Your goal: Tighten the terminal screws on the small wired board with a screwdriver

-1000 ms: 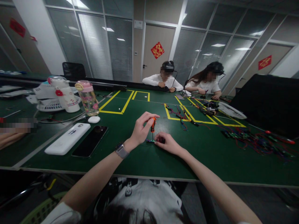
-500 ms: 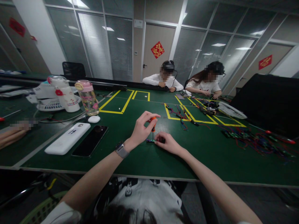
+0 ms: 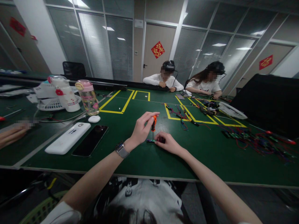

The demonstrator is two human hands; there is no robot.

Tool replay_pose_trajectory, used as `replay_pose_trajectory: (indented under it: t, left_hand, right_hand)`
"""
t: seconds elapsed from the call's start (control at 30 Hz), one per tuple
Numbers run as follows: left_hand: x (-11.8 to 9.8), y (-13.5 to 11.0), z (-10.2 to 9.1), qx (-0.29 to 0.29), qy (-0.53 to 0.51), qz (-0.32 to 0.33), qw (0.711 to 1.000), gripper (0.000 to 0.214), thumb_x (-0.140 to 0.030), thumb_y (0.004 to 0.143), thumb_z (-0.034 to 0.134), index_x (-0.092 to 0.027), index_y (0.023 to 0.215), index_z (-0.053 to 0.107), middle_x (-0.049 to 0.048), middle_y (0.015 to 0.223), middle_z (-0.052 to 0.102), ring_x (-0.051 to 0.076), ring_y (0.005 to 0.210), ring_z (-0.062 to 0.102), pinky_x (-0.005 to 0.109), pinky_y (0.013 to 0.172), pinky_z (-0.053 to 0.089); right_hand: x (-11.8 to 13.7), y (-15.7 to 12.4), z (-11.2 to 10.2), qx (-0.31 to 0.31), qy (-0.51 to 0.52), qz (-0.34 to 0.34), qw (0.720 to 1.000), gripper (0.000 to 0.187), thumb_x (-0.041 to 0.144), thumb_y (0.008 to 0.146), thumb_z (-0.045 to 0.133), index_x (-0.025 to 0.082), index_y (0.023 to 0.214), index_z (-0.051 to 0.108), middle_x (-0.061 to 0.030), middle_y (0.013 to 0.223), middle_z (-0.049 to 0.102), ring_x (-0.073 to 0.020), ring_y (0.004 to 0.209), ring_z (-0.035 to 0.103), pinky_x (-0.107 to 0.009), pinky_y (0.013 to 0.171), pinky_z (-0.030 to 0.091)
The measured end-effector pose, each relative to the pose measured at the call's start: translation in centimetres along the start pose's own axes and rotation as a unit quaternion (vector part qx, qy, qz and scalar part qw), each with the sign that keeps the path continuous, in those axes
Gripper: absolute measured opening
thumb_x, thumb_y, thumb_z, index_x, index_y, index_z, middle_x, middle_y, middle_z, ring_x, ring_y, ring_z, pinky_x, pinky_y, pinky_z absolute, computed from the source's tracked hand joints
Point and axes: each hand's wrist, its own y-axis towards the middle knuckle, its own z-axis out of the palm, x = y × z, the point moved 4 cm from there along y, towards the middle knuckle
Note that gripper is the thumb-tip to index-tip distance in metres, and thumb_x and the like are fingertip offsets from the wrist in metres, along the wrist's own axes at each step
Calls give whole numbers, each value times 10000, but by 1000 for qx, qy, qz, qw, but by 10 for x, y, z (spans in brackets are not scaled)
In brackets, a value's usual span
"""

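Observation:
My left hand, with a watch on its wrist, grips an orange and black screwdriver by the handle, fingers over its top. The screwdriver stands upright, its thin shaft reaching down to a small circuit board on the green table. My right hand rests on the table beside the board, its fingers curled and holding the board's right end. Part of the board is hidden behind those fingers, and the exact spot the tip touches is too small to make out.
To the left lie a black phone, a white power bank and a white earphone case, with a pink-lidded bottle behind. Wired boards lie at right. Two people sit opposite; another person's hand is at far left.
The fingers of my left hand have shifted on the screwdriver's handle, from a rounded pinch to a straighter hold that shows more of the handle. My right hand and the board stay put.

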Motion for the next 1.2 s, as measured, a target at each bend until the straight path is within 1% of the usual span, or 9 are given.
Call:
replay_pose_trajectory:
  t: [0.1,0.23,0.4,0.63,0.73,0.87,0.97,1.07,1.2]
  left_hand:
    - [0,0,0,-2,13,1,1000,295,-234,988,419,-219,1204,619,65,1036,663,179,976,622,308,852,486]
    - [-2,1,0,-1,29,6,1000,278,-239,983,435,-209,1180,631,70,1002,660,180,945,622,306,826,490]
    - [-5,1,0,0,37,9,999,231,-241,968,472,-210,1104,656,60,979,638,169,896,611,284,780,492]
    - [-3,2,0,-25,46,11,999,123,-256,896,608,-221,971,699,28,871,585,147,814,581,255,722,480]
    - [-2,1,0,-20,34,3,999,174,-265,933,548,-222,1020,693,35,918,593,147,838,586,258,738,482]
    - [-1,0,0,-1,11,0,1000,292,-235,988,414,-223,1163,647,60,1041,623,172,970,593,313,860,472]
    - [0,0,0,8,-10,0,1000,312,-227,989,407,-220,1222,615,69,1089,636,185,1015,600,330,883,475]
    - [-2,0,0,3,4,4,1000,291,-229,981,434,-212,1203,622,68,1059,651,184,987,612,324,861,485]
    - [-4,0,0,-9,36,14,999,226,-216,959,484,-209,1097,663,53,991,632,161,907,605,283,800,486]
  right_hand:
    - [0,0,-1,1,-2,1,1000,74,160,779,646,165,848,621,-7,766,578,-128,656,524,-251,624,435]
    - [0,0,-1,0,-3,1,1000,73,169,781,649,165,850,623,-7,771,583,-129,657,526,-255,634,438]
    - [-1,0,0,1,0,-1,1000,75,165,781,646,165,851,620,-6,773,577,-130,665,535,-254,638,437]
    - [0,0,0,5,-4,1,1000,73,158,779,645,168,847,621,-2,765,568,-131,665,531,-253,630,431]
    - [0,0,0,3,-2,-3,1000,79,157,779,646,168,854,621,-7,779,577,-131,666,527,-255,635,435]
    - [0,0,0,1,-6,-5,1000,77,165,784,646,169,858,627,-12,792,587,-131,669,529,-257,639,434]
    - [-1,0,0,2,-10,-5,1000,78,167,785,647,167,862,632,-12,791,590,-132,669,529,-256,638,429]
    - [-1,0,0,0,-8,-3,1000,82,162,784,649,165,864,632,-8,779,586,-129,662,524,-251,630,423]
    - [-1,0,0,0,-6,-4,1000,83,157,782,648,162,863,631,-6,778,580,-126,661,524,-247,628,421]
